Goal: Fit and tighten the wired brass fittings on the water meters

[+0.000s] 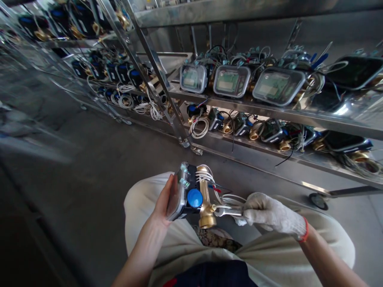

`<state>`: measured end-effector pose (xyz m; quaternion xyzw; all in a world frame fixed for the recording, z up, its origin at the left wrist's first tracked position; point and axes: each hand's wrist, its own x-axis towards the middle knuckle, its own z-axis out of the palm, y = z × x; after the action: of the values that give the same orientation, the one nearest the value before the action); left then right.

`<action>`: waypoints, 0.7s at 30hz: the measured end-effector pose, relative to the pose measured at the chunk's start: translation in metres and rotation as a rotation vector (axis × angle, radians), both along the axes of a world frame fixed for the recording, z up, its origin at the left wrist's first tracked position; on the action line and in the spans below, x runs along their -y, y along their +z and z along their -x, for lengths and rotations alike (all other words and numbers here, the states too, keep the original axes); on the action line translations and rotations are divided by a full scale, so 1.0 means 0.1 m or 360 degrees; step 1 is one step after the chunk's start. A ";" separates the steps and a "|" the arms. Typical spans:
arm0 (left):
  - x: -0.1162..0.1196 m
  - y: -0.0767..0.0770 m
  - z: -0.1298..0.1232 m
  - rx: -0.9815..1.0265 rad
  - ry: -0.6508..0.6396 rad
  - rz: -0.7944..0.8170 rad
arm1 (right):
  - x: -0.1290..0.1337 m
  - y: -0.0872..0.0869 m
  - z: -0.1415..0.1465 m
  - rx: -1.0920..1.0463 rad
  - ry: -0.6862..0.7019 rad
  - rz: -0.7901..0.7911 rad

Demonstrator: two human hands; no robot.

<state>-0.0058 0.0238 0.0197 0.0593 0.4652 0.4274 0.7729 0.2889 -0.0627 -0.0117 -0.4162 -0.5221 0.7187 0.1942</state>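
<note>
Between my knees is a water meter (pixel 206 201) with a brass body, a blue round cap (pixel 194 198) and a clear-covered display box (pixel 178 191). My left hand (pixel 163 203), bare, grips the box from its left side; some fingers are hidden behind it. A white-gloved right hand, my right hand (pixel 269 212), is closed round an open-end wrench (pixel 230 211). The wrench's jaw meets a small brass fitting on the meter's side. White cable (pixel 209 174) loops round the brass body and trails to the right, with red and blue wire ends beside it.
Ahead stands a metal rack (pixel 278 113) on casters, holding several similar meters (pixel 231 81) with coiled white cables (pixel 199 127). Another rack (pixel 104 83) with more meters extends to the left. A caster wheel (pixel 318 201) sits near my right knee. Grey floor (pixel 89 159) lies to the left.
</note>
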 end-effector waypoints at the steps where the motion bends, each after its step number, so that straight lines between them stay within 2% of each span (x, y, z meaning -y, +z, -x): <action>1: 0.00 0.02 -0.02 -0.0008 -0.0032 0.0009 | -0.02 0.03 -0.01 0.0024 0.0039 -0.0008; 6: 0.02 0.02 -0.08 0.0050 -0.0310 -0.0121 | -0.13 0.17 -0.01 0.0209 0.0153 -0.0021; 10: 0.05 -0.03 -0.11 0.0042 -0.0373 -0.0081 | -0.24 0.21 0.07 0.0109 0.0271 0.0040; 12: 0.05 -0.03 -0.11 0.0035 -0.0376 -0.0056 | -0.24 0.19 0.06 0.0084 0.0259 0.0014; 15: 0.05 -0.01 -0.08 0.0039 -0.0287 -0.0109 | -0.13 0.08 0.00 0.0042 0.0047 -0.0020; 17: 0.07 -0.05 -0.10 -0.0038 -0.0098 -0.0177 | 0.01 0.00 0.05 0.0006 -0.0208 0.0053; 19: 0.11 -0.15 -0.16 -0.0272 0.0133 -0.0265 | 0.13 -0.08 0.27 -0.0062 -0.0496 0.0227; 21: 0.16 -0.32 -0.25 -0.0664 0.0277 -0.0414 | 0.21 -0.13 0.63 -0.0175 -0.0731 0.0441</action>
<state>0.0194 0.0074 -0.0128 0.2050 0.5590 0.5271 0.6064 0.2259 -0.0840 -0.0248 -0.5066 -0.2994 0.7419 0.3216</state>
